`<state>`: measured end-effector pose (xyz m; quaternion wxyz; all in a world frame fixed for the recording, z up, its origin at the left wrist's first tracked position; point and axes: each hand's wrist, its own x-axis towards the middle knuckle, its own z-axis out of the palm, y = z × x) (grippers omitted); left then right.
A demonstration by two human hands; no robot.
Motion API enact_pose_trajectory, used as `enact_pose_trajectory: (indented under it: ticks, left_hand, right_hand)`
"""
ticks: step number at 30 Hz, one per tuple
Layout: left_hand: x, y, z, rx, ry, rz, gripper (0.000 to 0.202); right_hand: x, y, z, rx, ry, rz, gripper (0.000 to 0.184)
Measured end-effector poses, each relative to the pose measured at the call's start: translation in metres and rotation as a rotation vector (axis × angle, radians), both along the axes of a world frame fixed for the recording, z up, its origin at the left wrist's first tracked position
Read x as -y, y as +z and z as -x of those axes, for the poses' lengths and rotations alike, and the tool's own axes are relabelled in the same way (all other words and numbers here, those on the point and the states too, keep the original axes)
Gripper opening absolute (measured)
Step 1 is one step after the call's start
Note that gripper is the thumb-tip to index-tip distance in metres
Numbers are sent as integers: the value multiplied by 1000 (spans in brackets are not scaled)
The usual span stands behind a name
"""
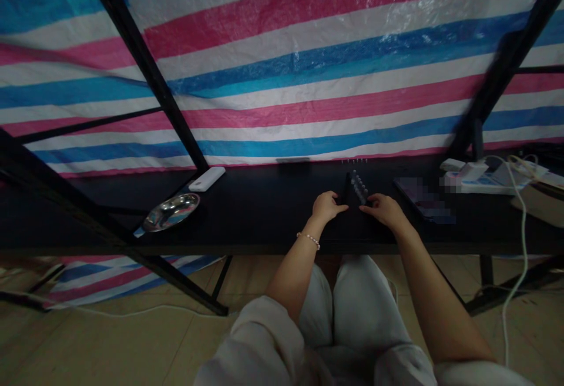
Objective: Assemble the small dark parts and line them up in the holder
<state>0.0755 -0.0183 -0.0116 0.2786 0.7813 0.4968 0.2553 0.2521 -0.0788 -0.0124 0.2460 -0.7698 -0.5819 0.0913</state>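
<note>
Between my hands on the black table (255, 215) is a small dark holder with a double row of small, clear, shiny pieces (359, 187). A narrow black strip (348, 183) stands along its left side. My left hand (326, 206) is at the strip's near end, thumb and fingers curved round its edge. At the right near corner of the row, my right hand (385, 210) has its thumb and index finger closed on the edge. The dark holder blends into the tabletop, so its full outline is hard to make out.
Left are a shiny metal dish (171, 212) and a white box-shaped device (207, 179). A phone (420, 198) lies right of my hands, before a white power strip (493, 183) with cables. Several tiny pieces (355, 161) line the back edge. Black frame posts (145, 63) slant at left.
</note>
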Motion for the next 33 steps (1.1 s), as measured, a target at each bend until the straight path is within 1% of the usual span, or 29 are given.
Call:
enact_pose_trajectory:
  ticks: [5,11,16,25,33]
  left_hand:
    - [-2,-1,-2,18,-4,5,42]
    - [3,2,-5,3,44,-13,34]
    - [8,7,-7,-17,83,-22,31]
    - [11,9,-9,-42,141,0,28]
    - [9,6,-11,-37,147,-8,22]
  right_hand:
    - [3,-3,4,-23,-56,-22,40]
    - [4,-5,13,26,-119,-58,38]
    - [5,-5,19,81,-168,-60,38]
    - [4,-4,22,100,-169,-52,32]
    - [6,-2,25,91,-178,-48,27]
